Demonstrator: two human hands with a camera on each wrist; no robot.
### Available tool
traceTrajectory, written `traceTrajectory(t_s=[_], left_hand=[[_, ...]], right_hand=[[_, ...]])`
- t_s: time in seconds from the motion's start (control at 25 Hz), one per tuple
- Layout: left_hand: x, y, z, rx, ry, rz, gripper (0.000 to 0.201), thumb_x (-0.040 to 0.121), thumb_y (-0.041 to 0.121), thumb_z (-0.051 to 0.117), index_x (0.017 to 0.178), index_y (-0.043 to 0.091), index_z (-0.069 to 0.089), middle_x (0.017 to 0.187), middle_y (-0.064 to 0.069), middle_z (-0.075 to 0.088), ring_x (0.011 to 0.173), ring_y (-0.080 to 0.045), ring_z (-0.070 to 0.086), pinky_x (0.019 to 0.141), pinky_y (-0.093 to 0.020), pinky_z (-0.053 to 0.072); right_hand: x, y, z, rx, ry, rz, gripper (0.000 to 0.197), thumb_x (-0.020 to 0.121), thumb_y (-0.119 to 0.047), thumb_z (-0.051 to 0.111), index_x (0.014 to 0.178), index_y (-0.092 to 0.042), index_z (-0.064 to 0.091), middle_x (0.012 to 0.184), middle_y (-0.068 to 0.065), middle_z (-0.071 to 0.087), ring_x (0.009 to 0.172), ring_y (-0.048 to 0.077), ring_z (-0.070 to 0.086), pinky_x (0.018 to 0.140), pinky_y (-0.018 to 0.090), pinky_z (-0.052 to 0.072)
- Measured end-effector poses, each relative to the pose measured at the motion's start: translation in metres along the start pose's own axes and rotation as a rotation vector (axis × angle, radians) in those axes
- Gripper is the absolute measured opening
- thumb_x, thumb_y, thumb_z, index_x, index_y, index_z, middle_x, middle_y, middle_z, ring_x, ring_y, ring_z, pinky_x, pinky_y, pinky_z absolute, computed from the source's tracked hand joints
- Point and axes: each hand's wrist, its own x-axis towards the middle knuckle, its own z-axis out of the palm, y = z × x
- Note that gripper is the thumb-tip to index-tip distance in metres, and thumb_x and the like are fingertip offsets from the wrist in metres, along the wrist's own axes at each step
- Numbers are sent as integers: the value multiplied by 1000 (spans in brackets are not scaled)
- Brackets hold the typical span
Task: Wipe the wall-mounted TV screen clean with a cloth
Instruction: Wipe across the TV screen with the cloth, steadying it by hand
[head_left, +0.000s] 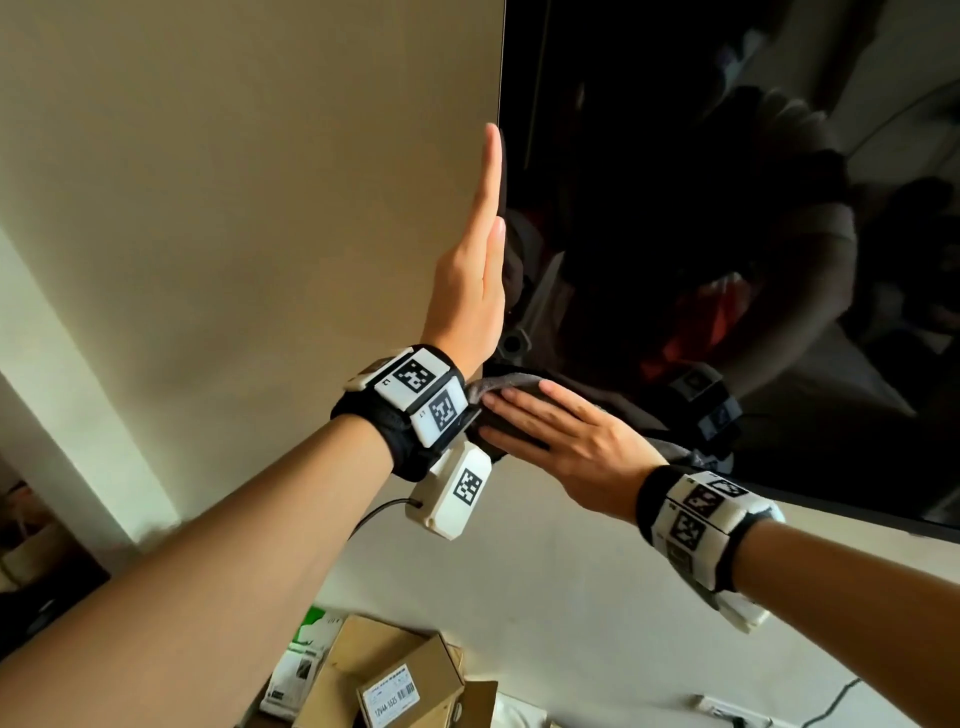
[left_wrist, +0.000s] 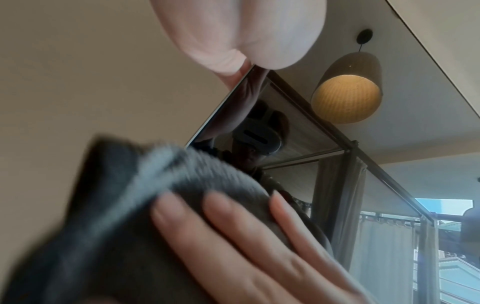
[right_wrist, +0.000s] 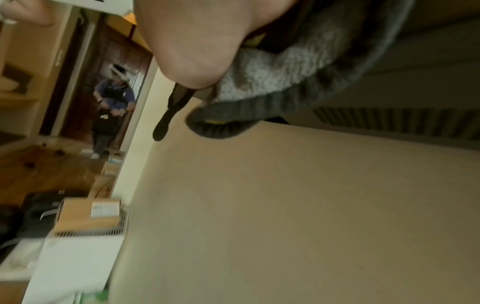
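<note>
Pressing cloth (head_left: 488, 387) flat: right hand (head_left: 566, 441) | left hand (head_left: 475, 275) upright at TV (head_left: 727, 156) edge

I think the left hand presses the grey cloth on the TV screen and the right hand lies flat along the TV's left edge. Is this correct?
Not quite: the hands are swapped. In the head view the right hand presses the grey cloth flat against the TV screen, and the left hand lies straight-fingered along the TV's left edge.
</note>
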Motion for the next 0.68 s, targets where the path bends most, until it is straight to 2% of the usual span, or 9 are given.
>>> traceTrajectory(t_s=[0.08,0.2,0.36,0.44,0.52,0.56,0.6,0.64,0.68], left_hand=[[0,-2,-1,19,20,6,54,106,4,24,159,11,11,165,4,14,100,17,57,77,2,36],[-7,-3,1,-9,7,17,55,106,1,22,158,7,8,165,0,11,125,32,25,104,1,22],[-29,-11,8,0,13,-49,57,105,0,24,159,12,9,161,9,14,115,36,31,99,3,25],[-52,-18,10,6,26,-104,58,105,3,26,159,20,13,160,13,22,109,15,56,91,-5,42],[-79,-32,12,68,16,-183,60,106,6,27,156,36,14,155,-9,43,99,-21,62,76,-24,49],[-94,-41,15,93,7,-231,61,106,7,28,152,43,12,146,-19,51,91,-24,61,66,-24,46],[-109,-46,19,93,5,-281,63,106,7,28,150,49,12,142,-19,54,89,-19,63,64,-15,44],[-124,-49,25,61,14,-322,64,106,7,28,148,53,13,148,-10,52,104,-15,64,79,-9,46],[-136,-49,32,-6,44,-354,65,107,8,28,147,57,16,156,2,43,126,-13,56,99,-14,45]], right_hand=[[-28,10,-2,42,-33,-39,66,93,-3,-1,152,-14,27,160,12,19,147,25,18,120,43,10],[-36,11,-2,23,-14,-39,66,94,-4,-5,153,-13,26,159,13,20,147,25,20,120,44,9],[-10,2,-2,-36,18,-5,61,93,-11,16,154,-10,16,161,14,13,148,25,12,120,43,7],[-34,13,0,-32,20,-19,60,95,-9,13,155,-10,15,161,13,12,149,26,11,120,43,8],[-66,23,1,-1,1,-32,60,96,-6,3,155,-10,14,161,13,11,149,27,12,120,43,9],[-76,25,0,1,-14,-36,60,95,-6,3,155,-9,14,161,14,11,149,27,12,120,44,10],[-80,25,-1,-10,-20,-37,60,95,-7,8,155,-9,14,161,14,11,148,28,13,120,44,11],[-77,23,-1,-18,-7,-33,62,93,-9,16,154,-9,15,161,14,12,148,28,13,120,44,11],[-72,20,-1,-20,9,-22,65,90,-9,22,154,-9,15,161,14,12,148,28,13,120,44,11]])
